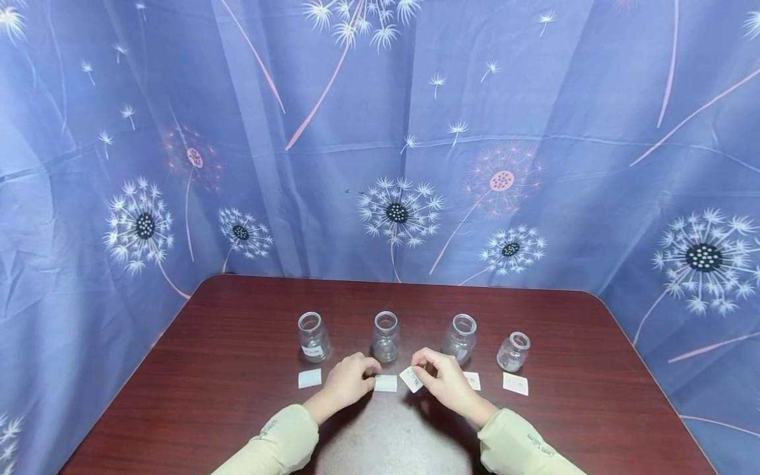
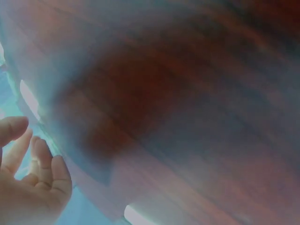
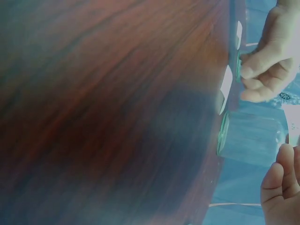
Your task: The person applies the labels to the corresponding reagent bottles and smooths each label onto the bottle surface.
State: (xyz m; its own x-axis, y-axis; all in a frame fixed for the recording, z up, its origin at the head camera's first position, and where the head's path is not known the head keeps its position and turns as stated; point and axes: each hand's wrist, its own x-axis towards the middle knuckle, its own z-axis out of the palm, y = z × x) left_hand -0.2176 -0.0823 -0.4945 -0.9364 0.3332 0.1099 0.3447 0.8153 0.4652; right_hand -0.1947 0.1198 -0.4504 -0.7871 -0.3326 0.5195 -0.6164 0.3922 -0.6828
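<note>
Between thumb and fingers, my right hand (image 1: 442, 382) pinches a small white printed label (image 1: 410, 379), tilted above the table. The same label (image 3: 293, 123) shows at the right edge of the right wrist view. My left hand (image 1: 347, 381) has loosely bent fingers and holds nothing. Its fingertips are right at the left end of a pale blue paper slip (image 1: 386, 383) on the table. Just behind that slip stands an open clear glass jar (image 1: 386, 343). In the left wrist view the left hand (image 2: 35, 187) shows its fingers apart with nothing between them.
A glass jar (image 1: 313, 333) with a label stands left, a blue slip (image 1: 309, 378) before it. On the right stand another jar (image 1: 458, 336) and a smaller one (image 1: 513, 353), with white printed slips (image 1: 515, 384) in front. A patterned blue curtain (image 1: 332, 218) surrounds the table (image 1: 237, 343).
</note>
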